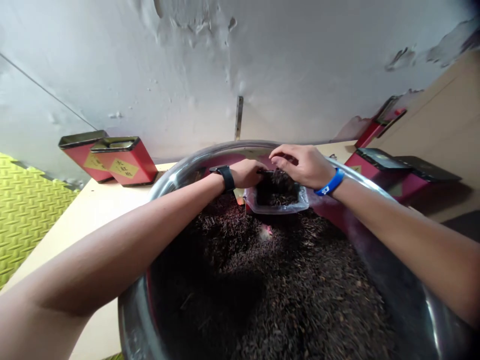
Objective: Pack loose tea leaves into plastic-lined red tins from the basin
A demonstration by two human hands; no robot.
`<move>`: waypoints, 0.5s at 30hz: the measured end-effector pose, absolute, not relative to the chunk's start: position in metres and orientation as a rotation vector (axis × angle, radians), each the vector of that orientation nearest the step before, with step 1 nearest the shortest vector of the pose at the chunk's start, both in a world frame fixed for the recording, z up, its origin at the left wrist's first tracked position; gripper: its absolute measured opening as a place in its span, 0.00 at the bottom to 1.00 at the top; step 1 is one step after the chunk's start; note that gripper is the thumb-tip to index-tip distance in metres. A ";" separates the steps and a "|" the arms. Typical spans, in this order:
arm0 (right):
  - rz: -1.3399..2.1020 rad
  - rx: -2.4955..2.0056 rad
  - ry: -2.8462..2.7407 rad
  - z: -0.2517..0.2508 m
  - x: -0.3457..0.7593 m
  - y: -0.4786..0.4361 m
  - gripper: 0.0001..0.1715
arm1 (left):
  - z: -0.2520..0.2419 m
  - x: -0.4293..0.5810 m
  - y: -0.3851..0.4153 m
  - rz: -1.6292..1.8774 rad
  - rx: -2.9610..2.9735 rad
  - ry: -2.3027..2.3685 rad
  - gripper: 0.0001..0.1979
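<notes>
A large metal basin [176, 172] holds a deep spread of dark, dry tea leaves [300, 270]. Among them, toward the far side, stands a tin lined with a clear plastic bag [275, 209], its mouth facing up and dark leaves inside. My left hand [247, 173], with a black watch at its wrist, is closed on the tin's far left edge; its fingertips are partly hidden. Over the tin's right far corner my right hand [305, 162] is curled, a blue band on its wrist. Blurred leaves show just below its fingers, pinched or dropping into the tin.
Two red tins with yellow labels [125, 162] stand on the pale tabletop [90, 215] to the left. More red tins [378, 165] stand at the right beside a brown panel [446, 115]. A peeling wall [187, 75] rises behind. Yellow foam matting [30, 215] lies far left.
</notes>
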State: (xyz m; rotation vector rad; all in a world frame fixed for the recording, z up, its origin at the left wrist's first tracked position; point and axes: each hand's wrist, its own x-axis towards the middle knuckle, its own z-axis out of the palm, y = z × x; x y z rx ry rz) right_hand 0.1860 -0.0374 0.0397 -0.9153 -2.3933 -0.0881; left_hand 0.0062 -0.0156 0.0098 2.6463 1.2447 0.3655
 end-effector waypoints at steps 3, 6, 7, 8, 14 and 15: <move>0.089 -0.924 -2.356 0.051 0.187 -0.048 0.18 | 0.007 0.003 -0.010 0.403 2.648 1.206 0.15; 0.427 -0.921 -2.604 0.049 0.186 -0.051 0.17 | 0.006 0.002 -0.007 0.453 2.600 1.270 0.17; 0.468 -0.930 -2.714 0.045 0.186 -0.050 0.16 | 0.006 0.002 -0.006 0.468 2.597 1.270 0.17; 0.444 -0.951 -2.809 0.040 0.186 -0.047 0.16 | 0.005 0.002 -0.005 0.474 2.596 1.268 0.18; 0.171 -1.079 -2.714 0.025 0.188 -0.032 0.21 | 0.004 0.002 -0.004 0.478 2.569 1.312 0.20; 0.211 -1.063 -2.689 0.025 0.187 -0.032 0.22 | 0.004 0.002 -0.004 0.493 2.564 1.317 0.20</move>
